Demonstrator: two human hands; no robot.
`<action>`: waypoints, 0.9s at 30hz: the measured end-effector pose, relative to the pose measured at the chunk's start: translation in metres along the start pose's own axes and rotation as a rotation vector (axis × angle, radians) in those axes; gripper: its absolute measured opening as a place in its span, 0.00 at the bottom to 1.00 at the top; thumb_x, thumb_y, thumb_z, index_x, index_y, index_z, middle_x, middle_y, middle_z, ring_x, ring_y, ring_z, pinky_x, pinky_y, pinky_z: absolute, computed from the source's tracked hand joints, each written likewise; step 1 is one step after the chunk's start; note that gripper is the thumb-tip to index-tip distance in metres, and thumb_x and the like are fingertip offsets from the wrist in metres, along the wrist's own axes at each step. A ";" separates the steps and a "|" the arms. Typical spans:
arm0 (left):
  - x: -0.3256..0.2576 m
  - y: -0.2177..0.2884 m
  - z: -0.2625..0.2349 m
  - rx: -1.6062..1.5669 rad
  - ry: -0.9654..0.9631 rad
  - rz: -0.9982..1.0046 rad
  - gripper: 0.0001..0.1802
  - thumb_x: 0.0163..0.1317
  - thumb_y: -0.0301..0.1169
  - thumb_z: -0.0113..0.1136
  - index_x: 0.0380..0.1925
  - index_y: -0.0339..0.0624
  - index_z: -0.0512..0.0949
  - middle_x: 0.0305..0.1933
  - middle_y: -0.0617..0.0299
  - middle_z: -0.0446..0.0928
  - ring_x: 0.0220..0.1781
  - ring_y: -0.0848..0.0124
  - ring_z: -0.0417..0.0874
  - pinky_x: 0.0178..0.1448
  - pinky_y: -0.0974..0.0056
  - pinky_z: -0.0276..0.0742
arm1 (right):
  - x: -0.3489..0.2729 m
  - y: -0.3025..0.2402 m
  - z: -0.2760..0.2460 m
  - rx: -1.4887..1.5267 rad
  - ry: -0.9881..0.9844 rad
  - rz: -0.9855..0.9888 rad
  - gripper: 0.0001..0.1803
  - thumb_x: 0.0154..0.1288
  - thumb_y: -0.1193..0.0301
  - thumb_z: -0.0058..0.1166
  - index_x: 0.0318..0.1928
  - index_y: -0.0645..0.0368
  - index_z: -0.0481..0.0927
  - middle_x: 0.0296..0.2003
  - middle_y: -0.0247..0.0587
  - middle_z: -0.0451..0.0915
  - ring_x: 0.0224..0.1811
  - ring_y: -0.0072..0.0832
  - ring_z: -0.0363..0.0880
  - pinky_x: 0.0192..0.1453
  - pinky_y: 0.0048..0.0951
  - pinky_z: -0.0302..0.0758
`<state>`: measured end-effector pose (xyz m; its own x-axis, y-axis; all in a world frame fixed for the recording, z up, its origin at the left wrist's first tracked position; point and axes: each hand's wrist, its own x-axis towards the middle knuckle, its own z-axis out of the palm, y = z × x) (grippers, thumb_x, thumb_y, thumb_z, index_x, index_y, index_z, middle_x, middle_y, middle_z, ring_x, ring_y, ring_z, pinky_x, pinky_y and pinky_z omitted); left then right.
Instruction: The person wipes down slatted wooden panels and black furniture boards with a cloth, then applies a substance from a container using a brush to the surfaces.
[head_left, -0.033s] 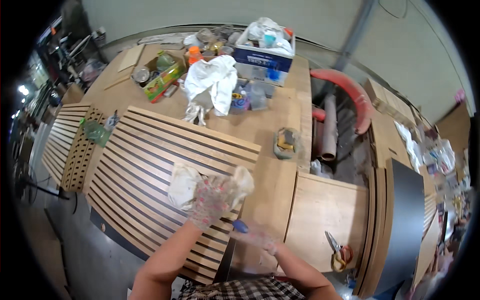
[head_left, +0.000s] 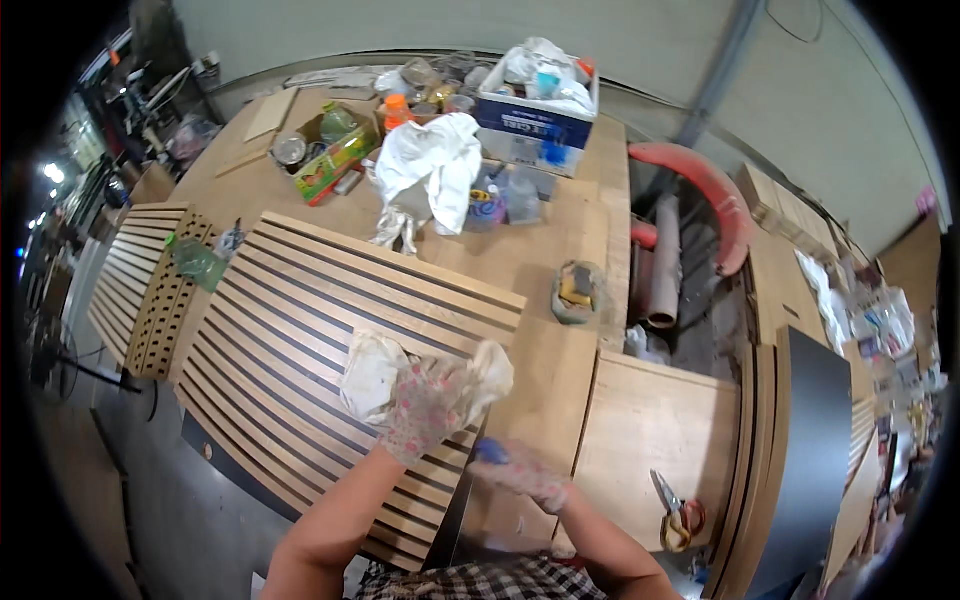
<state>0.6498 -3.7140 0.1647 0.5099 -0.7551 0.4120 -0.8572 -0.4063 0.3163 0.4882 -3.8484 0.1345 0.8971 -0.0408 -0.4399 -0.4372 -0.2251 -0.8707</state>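
Observation:
My left hand (head_left: 425, 405), in a pale glove with a pink floral pattern, grips a bunched off-white cloth (head_left: 370, 378). The cloth rests on a slatted wood panel (head_left: 290, 330) with dark grooves, and spreads out on both sides of the hand. Just past the panel's right edge is my right hand (head_left: 525, 478), gloved too and somewhat blurred. Its fingers close around a small blue object (head_left: 491, 451), perhaps a tool's handle; the rest of it is hidden.
Scissors (head_left: 678, 515) lie on a board at the right. Beyond the panel are a white rag (head_left: 430, 165), a blue-and-white box (head_left: 535, 135) and a cut-open container with yellow pieces (head_left: 577, 290). A green bottle (head_left: 195, 262) lies at the left. Dark-faced boards (head_left: 805, 450) stand far right.
The whole view has shifted slightly. My right hand looks less blurred, with its fingers showing more plainly near the blue object. My left hand stays on the cloth.

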 end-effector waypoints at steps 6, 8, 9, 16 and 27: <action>-0.007 -0.001 0.002 -0.072 0.043 -0.034 0.18 0.40 0.30 0.63 0.37 0.55 0.80 0.36 0.65 0.77 0.38 0.60 0.76 0.38 0.55 0.72 | 0.038 -0.040 -0.091 0.358 0.455 0.061 0.15 0.61 0.62 0.60 0.46 0.54 0.79 0.24 0.25 0.75 0.20 0.15 0.71 0.21 0.21 0.68; -0.005 -0.001 0.007 -0.030 0.040 -0.011 0.16 0.42 0.32 0.65 0.35 0.56 0.80 0.36 0.67 0.77 0.35 0.63 0.76 0.36 0.57 0.73 | 0.073 -0.040 -0.103 0.344 0.574 -0.055 0.17 0.59 0.63 0.61 0.46 0.57 0.79 0.32 0.36 0.79 0.27 0.23 0.77 0.29 0.25 0.73; -0.003 0.001 0.009 -0.026 0.042 -0.009 0.15 0.42 0.31 0.65 0.34 0.56 0.80 0.35 0.68 0.77 0.34 0.64 0.76 0.35 0.58 0.73 | 0.094 -0.033 -0.108 0.345 0.566 -0.053 0.17 0.59 0.63 0.61 0.46 0.57 0.79 0.32 0.36 0.79 0.27 0.23 0.77 0.29 0.25 0.73; 0.001 0.006 -0.012 -0.193 -0.094 -0.099 0.15 0.46 0.30 0.68 0.37 0.45 0.79 0.41 0.62 0.78 0.39 0.63 0.78 0.41 0.60 0.73 | 0.130 -0.049 -0.111 0.024 0.575 -0.251 0.14 0.56 0.69 0.57 0.43 0.61 0.80 0.34 0.46 0.80 0.36 0.38 0.79 0.44 0.33 0.74; 0.094 -0.074 0.012 0.369 -0.004 -0.360 0.10 0.55 0.33 0.61 0.37 0.46 0.76 0.42 0.56 0.75 0.38 0.59 0.77 0.40 0.56 0.73 | 0.143 -0.022 -0.121 0.132 0.404 -0.131 0.14 0.54 0.71 0.59 0.42 0.58 0.77 0.22 0.28 0.74 0.19 0.18 0.71 0.23 0.21 0.68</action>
<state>0.7607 -3.7607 0.1697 0.7776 -0.5355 0.3295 -0.5960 -0.7948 0.1147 0.6340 -3.9672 0.1176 0.8868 -0.4032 -0.2260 -0.2995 -0.1286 -0.9454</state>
